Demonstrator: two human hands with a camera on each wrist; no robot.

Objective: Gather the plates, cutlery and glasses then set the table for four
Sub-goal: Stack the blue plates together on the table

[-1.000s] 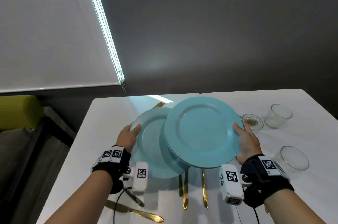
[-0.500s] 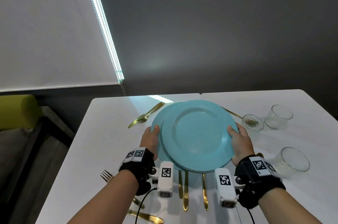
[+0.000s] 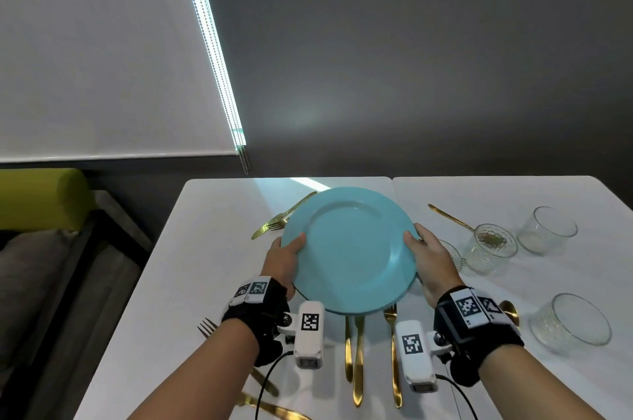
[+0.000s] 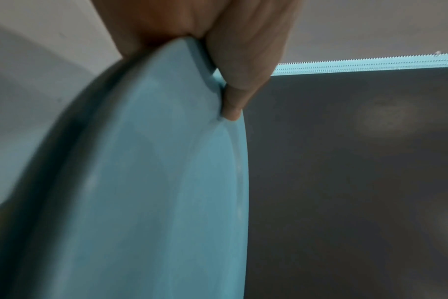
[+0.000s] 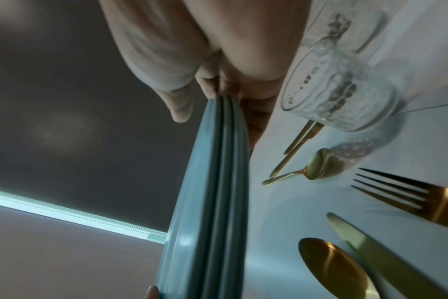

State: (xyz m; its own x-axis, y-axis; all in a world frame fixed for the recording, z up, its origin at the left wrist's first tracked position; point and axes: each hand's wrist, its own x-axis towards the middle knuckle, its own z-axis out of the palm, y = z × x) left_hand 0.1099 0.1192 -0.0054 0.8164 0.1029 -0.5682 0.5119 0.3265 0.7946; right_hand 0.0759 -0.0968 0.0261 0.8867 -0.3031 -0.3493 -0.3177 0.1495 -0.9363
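Plates (image 3: pixel 349 248), stacked and turquoise, sit above the white worktop (image 3: pixel 212 248), held at opposite rims. Left hand (image 3: pixel 286 260) grips the stack's 9 o'clock edge, thumb on top and fingers (image 4: pixel 233 109) curled beneath. Right hand (image 3: pixel 433 262) grips the 3 o'clock edge, thumb over the rim, fingers (image 5: pixel 253 121) under several layered rims. Both wrists are level, palms facing inward. Gold cutlery (image 3: pixel 358 361) lies at 6 o'clock, glasses (image 3: pixel 493 248) at 3 o'clock.

Four glasses (image 3: pixel 546 230), three stacked plates (image 5: pixel 218 202), three forks (image 3: pixel 390 311) in clear view; other cutlery partly hidden
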